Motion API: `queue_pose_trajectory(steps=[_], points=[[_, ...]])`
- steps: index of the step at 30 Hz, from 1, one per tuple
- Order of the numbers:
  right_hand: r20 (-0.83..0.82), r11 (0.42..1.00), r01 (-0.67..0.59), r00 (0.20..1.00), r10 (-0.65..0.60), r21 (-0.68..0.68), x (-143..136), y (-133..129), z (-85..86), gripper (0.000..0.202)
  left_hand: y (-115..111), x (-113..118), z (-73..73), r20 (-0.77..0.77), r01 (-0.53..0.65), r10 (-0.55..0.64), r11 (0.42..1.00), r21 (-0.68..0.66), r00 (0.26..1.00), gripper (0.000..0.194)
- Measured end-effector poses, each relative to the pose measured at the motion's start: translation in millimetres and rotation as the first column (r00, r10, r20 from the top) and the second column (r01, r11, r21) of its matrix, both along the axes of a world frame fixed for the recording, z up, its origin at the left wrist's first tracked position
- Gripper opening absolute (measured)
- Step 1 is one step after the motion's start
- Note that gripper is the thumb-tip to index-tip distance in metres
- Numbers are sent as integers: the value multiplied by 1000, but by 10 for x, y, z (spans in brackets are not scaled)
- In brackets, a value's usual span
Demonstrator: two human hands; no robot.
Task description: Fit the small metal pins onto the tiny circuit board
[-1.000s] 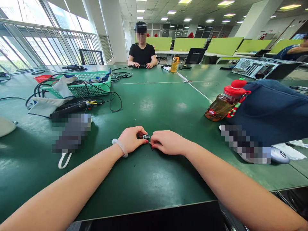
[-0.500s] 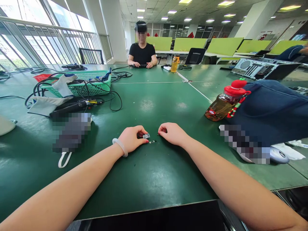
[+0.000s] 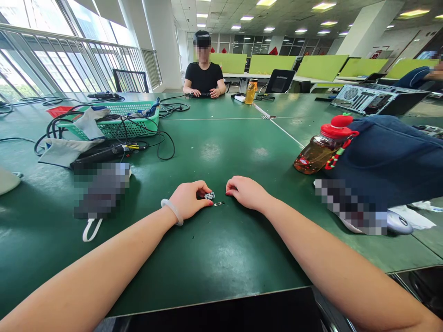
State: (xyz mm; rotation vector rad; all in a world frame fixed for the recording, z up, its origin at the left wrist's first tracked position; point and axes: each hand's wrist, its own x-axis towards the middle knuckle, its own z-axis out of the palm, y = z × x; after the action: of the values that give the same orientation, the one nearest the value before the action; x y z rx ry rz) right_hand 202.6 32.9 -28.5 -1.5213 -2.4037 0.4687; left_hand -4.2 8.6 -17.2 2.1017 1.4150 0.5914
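Observation:
My left hand [image 3: 189,199], with a pale bracelet on its wrist, grips a small black-and-white patterned piece [image 3: 209,196] between thumb and fingers. Just below that piece, a small light strip with a dark end [image 3: 218,204] lies on the green table [image 3: 228,258]. To the right of the strip is my right hand [image 3: 247,191], its fingers pinched together near the tabletop. Whatever those fingertips hold, if anything, is too small to make out. The two hands are apart.
On the left stand a green basket [image 3: 129,122] with cables and gloves, and a blurred dark pouch [image 3: 104,191]. A red-lidded bottle [image 3: 316,150], dark blue bag [image 3: 387,161] and mouse [image 3: 399,222] are on the right. A person [image 3: 204,78] sits across the table.
The thumb and fingertips of my right hand have drawn closer together, and the tiny dark bit seen at them earlier no longer shows. My left hand keeps its grip.

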Motion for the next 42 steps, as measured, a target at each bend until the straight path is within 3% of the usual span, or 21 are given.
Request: queue_pose_trajectory(steps=[6, 13, 21, 28, 35, 42], points=[[15, 999, -24, 1000, 23, 34, 0, -8, -15, 12, -1, 2, 4, -2, 3, -3, 1000, -2, 1000, 22], [-76, 998, -25, 997, 29, 51, 39, 45, -36, 10, -5, -3, 1, 2, 7, -7, 1000, 4, 1000, 22], [-130, 999, -36, 991, 40, 34, 71, 59, -43, 20, -13, 6, 20, 2, 4, -3, 1000, -8, 1000, 21], [-100, 1000, -25, 995, 23, -14, 84, 45, -3, 8, -7, -1, 17, 0, 6, -6, 1000, 0, 1000, 22], [-35, 999, -40, 998, 42, 36, 26, 21, -9, 11, -8, 4, 19, -6, 2, -2, 1000, -4, 1000, 21], [-70, 992, -128, 989, 128, 13, 49, 7, 26, 8, -6, 4, 17, 8, 8, -8, 1000, -13, 1000, 22]])
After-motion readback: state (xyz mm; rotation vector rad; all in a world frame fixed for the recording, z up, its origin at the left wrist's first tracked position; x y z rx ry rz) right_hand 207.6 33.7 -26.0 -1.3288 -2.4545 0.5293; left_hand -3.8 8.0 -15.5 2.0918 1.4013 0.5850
